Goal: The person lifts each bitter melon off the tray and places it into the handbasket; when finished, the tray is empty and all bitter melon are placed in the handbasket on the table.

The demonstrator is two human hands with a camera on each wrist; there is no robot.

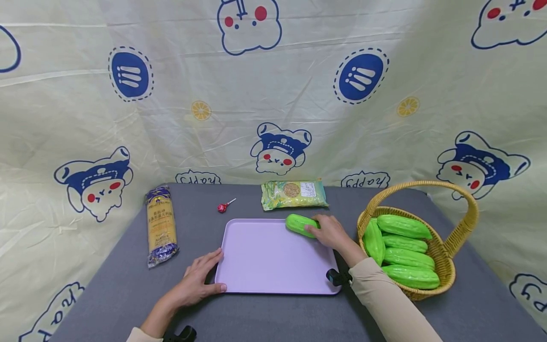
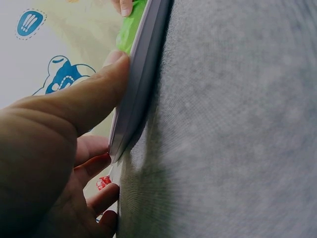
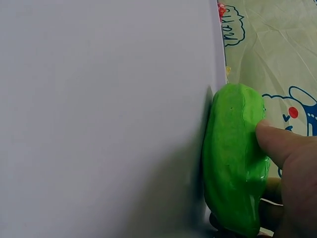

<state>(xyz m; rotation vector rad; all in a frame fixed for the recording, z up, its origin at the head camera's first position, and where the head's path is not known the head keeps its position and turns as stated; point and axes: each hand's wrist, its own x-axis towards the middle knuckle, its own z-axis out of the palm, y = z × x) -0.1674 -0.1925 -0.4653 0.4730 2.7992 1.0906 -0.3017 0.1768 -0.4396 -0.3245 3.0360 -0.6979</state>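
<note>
A pale purple tray (image 1: 273, 266) lies on the table. At its left end rests my left hand (image 1: 198, 278), fingers extended and spread; in the left wrist view the thumb (image 2: 106, 87) touches the rim. Over the tray's far right part, my right hand (image 1: 331, 232) holds a glossy green ridged gourd (image 1: 300, 224). Seen from the right wrist, this gourd (image 3: 235, 158) lies along the tray's far rim, thumb on one side, the other fingers partly hidden behind it. Whether the tray bears its weight I cannot tell. More such gourds (image 1: 408, 259) fill a wicker basket (image 1: 448, 266) to the right.
Behind the tray lie a green and yellow packet (image 1: 292, 194) and a red lollipop (image 1: 222, 207). A long yellow and blue package (image 1: 162, 225) is at the left. The basket's tall handle (image 1: 463, 228) arches up beside the right forearm. A printed cloth (image 1: 171, 118) hangs behind the grey table (image 1: 256, 318).
</note>
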